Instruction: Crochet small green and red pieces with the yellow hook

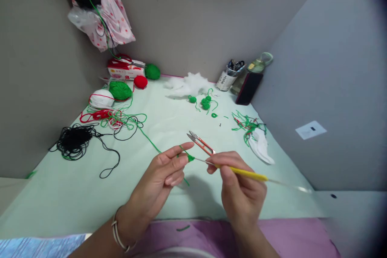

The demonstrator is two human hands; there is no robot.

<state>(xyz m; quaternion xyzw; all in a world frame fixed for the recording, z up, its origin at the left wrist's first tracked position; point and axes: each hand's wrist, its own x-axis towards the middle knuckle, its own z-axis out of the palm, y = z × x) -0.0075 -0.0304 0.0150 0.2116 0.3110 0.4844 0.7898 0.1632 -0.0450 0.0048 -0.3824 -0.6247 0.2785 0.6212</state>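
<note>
My left hand [169, 169] pinches a small piece of green crochet work [190, 157], with green yarn looped over its raised index finger. From that hand the green yarn [149, 141] runs back to the tangle at the left. A crochet hook [248, 173] with a yellow handle lies in the closed fingers of my right hand [242, 185]. Its thin metal tip reaches the green work; the other metal end points right and looks blurred. Just beyond my hands, thread snips [202, 144] with orange handles lie on the pale green tabletop [157, 205].
At the left sit black yarn [74, 141], a white ball [102, 98], green yarn [120, 90] and a red ball [140, 82]. White stuffing [189, 84], small green crochet pieces [206, 102], a pen cup [226, 78] and a phone [248, 88] stand farther back. Yarn scraps [248, 125] lie right.
</note>
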